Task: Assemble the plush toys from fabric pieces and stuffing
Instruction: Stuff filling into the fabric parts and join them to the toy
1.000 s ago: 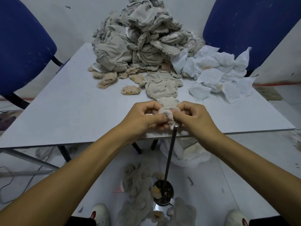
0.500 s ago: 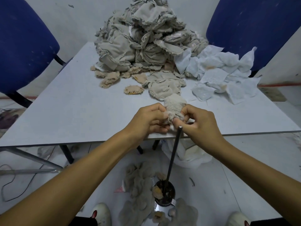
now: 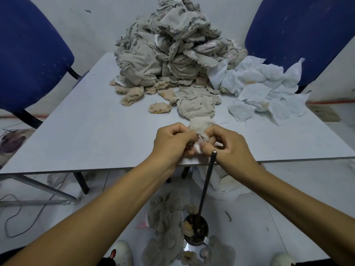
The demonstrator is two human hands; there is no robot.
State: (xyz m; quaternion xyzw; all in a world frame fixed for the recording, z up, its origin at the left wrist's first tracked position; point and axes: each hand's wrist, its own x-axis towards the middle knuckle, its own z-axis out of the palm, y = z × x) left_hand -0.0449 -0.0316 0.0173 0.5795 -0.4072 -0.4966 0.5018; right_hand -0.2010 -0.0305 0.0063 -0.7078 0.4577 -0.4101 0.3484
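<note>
A pale grey table stretches out in front of me, pushed toward a white wall, with a blue chair at its far left corner and another blue chair at its far right; a tall heap of grey fabric pieces rises at the back of the tabletop, a spread of white fabric pieces lies to the right of it, and a few small tan pieces sit along the heap's near edge; below the table edge the floor is light and littered with grey plush pieces, a white bag sits under the table, and a thin metal rod stands up from a dark round base between my white shoes; the small grey plush piece I am working on is over the near edge of the table, directly above the rod's tip; my left hand has its fingers curled and pinches the piece's lower end from the left; my right hand has its fingers bent round the same gathered end from the right, thumb pressed against it, so the two hands meet on the fabric and the fluffy body sticks up beyond my knuckles.
</note>
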